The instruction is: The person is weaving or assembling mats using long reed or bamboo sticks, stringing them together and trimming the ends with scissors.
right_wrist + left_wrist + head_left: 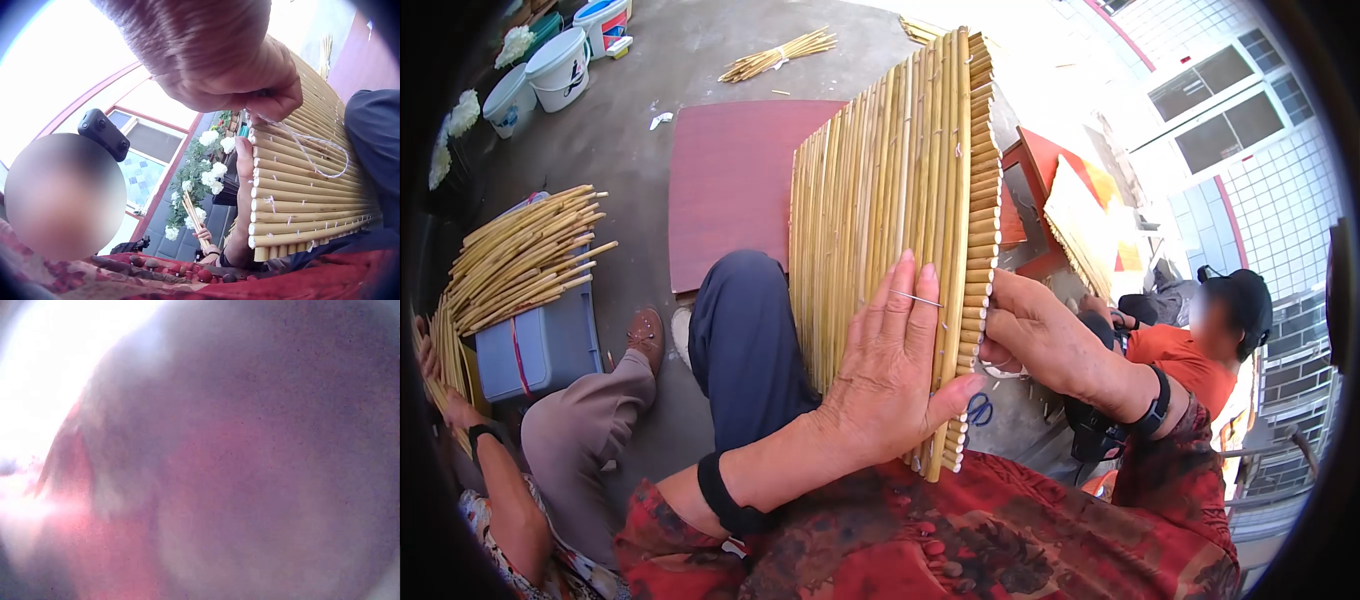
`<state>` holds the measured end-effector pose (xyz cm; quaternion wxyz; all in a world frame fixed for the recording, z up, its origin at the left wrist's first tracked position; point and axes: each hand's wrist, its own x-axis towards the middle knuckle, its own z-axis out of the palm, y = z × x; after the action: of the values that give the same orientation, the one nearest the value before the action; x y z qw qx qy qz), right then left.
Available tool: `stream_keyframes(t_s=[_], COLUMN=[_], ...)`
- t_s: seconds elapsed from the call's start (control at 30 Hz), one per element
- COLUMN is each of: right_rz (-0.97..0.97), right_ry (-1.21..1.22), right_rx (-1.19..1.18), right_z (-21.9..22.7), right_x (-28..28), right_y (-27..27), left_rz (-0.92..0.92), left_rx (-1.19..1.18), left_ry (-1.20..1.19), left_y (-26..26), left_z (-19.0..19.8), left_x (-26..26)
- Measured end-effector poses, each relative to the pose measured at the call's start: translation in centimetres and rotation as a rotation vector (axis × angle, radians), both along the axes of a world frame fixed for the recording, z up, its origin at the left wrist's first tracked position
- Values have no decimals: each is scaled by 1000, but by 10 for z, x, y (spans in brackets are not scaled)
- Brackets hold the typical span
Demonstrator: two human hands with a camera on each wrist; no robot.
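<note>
A mat of yellow reed sticks [870, 190] stands tilted over the lap, its cut stick ends along the right side. My left hand [875, 360] rests on its face with fingers straight, the thumb across the edge. A thin metal needle [915, 297] lies across the left fingers. At the edge beside it, my right hand [1050, 330] has curled fingers. In the right wrist view, the right hand [219, 62] pinches a white string [322, 172], which hangs in a loop over the mat's back, where small white stitches show. The left wrist view is blurred.
Left of me, a bundle of reeds [530, 260] lies on a blue-grey bin [545, 340], beside a seated person's knee. A dark red board [725, 180] is ahead. Blue scissors [980, 409] lie below the mat. Another person in orange [1185, 365] sits at right.
</note>
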<state>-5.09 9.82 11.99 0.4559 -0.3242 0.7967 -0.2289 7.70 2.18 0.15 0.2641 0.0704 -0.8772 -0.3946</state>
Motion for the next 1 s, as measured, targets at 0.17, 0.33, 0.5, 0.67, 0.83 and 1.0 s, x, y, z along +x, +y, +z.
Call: stream_keyframes(t_s=[0.17,0.33,0.5,0.67,0.83,1.0], right_rz=[105,45,7,-163,-283,-417], right_ry=[32,173,294,52,-155,-62], right_rx=[-183,-368,-430,-704,-807,-898], right_z=[0,-22,-40,-55,-79,-90], right_x=[-13,-12,-28,-45,-60,-77], right_y=[-1,12,21,32,39,33], left_rz=[34,-76,-299,22,182,222], left_rx=[-7,69,200,406,349,76], left_ry=[36,96,56,-210,-448,-155], left_y=[-3,-18,-39,-70,-61,-60], left_z=[-3,-16,-26,-56,-118,-89], left_x=[-10,-22,-24,-15,-1,-1])
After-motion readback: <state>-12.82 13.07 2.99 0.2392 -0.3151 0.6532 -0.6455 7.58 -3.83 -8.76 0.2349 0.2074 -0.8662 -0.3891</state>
